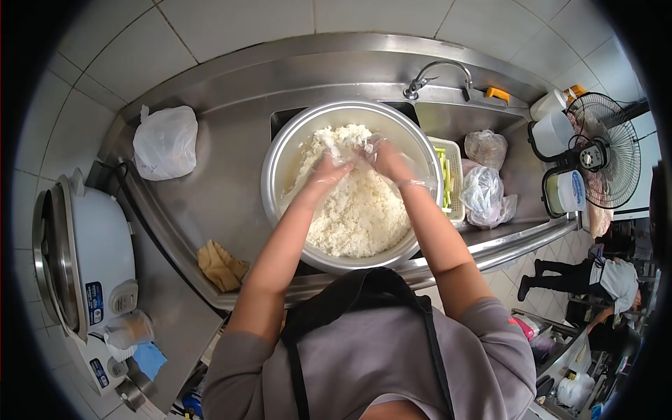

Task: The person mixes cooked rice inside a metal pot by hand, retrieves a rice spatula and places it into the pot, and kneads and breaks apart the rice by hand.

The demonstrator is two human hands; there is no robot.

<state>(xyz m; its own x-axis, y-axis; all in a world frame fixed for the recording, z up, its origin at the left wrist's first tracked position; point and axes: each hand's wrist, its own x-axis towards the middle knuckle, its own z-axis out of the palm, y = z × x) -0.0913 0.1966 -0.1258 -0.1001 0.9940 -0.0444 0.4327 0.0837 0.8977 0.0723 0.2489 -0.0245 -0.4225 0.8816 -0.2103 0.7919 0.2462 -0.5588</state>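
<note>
A wide metal bowl [269, 185] holds a large heap of white cooked rice [360, 220]. Both my hands wear clear, loose plastic gloves and are over the far part of the heap. My left hand [330, 168] has its fingers curled round some rice, with white grains on the glove. Close beside it, my right hand [386, 159] bends its fingers inward on rice too. The fingertips of both are partly hidden by glove plastic and slightly blurred.
The bowl rests over a basin in the steel sink counter [224, 161]. A white plastic bag [166, 143] and a tan cloth [220, 266] lie left. Right are a basket of green stalks [455, 185], bagged items [485, 196], a faucet [441, 66] and a fan [602, 150]. Another person [595, 276] stands farther off.
</note>
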